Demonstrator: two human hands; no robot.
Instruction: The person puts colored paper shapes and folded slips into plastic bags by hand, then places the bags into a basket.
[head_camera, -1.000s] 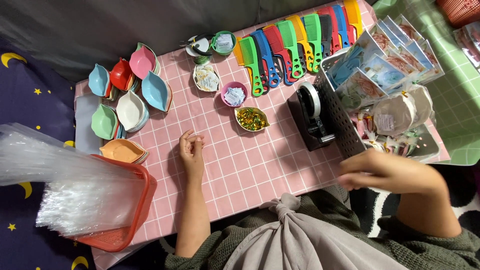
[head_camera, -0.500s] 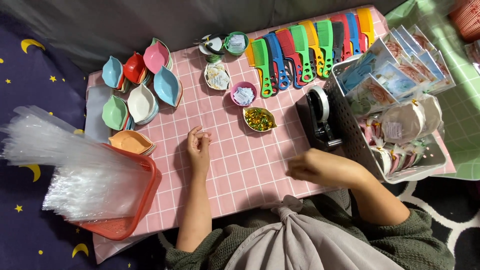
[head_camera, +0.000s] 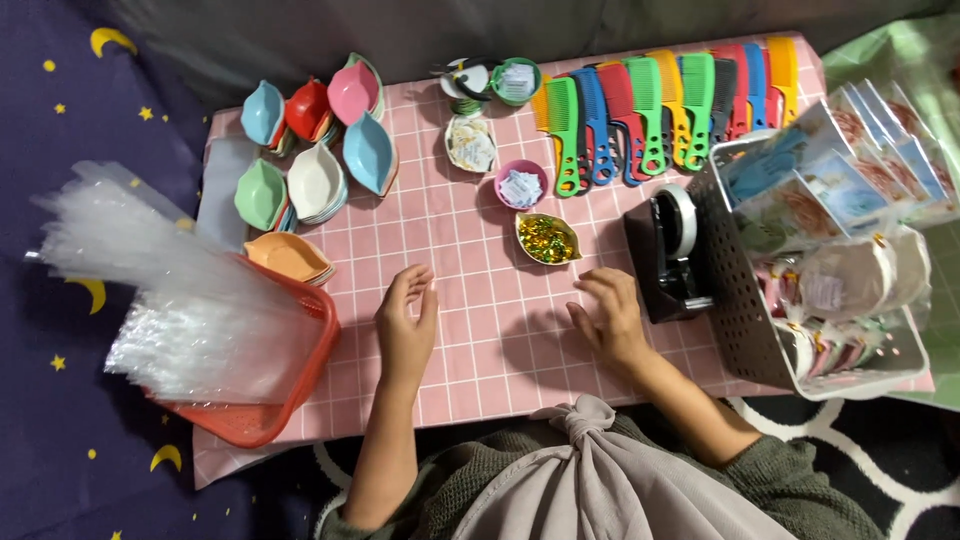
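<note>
Pink checked cloth covers the desk (head_camera: 480, 350). At its left edge a red basket (head_camera: 290, 390) holds clear bags. Both hands lie empty with loose fingers on the cloth: left hand (head_camera: 405, 322) centrally, right hand (head_camera: 610, 315) beside a black tape dispenser (head_camera: 668, 255), just below a leaf-shaped dish of gold sequins (head_camera: 547, 238).

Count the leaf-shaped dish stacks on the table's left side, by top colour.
blue stack: 2
red stack: 1
pink stack: 1
white stack: 1
green stack: 1
orange stack: 1
Total: 7
</note>
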